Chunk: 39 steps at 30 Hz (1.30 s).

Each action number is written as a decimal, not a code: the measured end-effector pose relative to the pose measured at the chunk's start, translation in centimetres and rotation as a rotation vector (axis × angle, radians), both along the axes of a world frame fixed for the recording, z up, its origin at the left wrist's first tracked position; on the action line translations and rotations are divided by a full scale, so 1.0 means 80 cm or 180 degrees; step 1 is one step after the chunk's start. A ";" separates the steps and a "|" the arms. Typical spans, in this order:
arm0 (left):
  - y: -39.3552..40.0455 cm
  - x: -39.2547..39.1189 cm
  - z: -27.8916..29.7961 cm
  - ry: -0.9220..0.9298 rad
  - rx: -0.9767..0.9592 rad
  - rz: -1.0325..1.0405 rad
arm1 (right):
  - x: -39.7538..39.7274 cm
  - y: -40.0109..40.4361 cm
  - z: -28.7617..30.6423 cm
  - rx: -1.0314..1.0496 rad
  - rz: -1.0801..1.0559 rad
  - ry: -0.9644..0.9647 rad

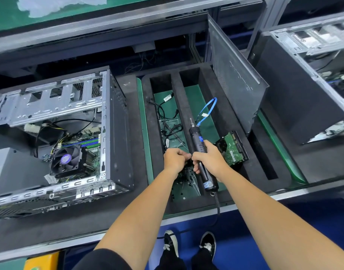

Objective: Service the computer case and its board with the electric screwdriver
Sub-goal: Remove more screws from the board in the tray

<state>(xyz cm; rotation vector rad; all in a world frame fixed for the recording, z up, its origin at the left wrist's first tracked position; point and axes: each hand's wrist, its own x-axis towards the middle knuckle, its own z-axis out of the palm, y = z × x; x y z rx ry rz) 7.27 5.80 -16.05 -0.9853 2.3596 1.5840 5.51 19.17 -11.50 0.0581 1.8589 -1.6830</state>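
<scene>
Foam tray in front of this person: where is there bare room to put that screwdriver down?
The right compartment's green floor is bare apart from the blue cable and hard drive. The narrow slot on the right looks empty. The left compartment is crowded with black cables and screws.

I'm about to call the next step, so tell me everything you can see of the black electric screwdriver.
The black electric screwdriver is a long, slim, plastic-looking cylinder with a metal tip pointing away from the person and a blue label on its barrel. It lies tilted over the black foam tray. The right hand grips its middle; the left hand is curled beside it. A ring and dark cord leave its near end.
</scene>
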 end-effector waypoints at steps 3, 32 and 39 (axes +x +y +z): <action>0.004 0.002 0.002 -0.0105 -0.0572 -0.0393 | -0.001 -0.001 -0.002 0.0014 -0.0018 0.0001; 0.019 0.010 -0.010 -0.0317 -0.1791 -0.2030 | -0.005 -0.001 -0.011 0.0000 0.0015 -0.0007; 0.021 0.012 -0.011 -0.0264 -0.1632 -0.1931 | -0.005 -0.001 -0.013 0.0019 0.0039 0.0019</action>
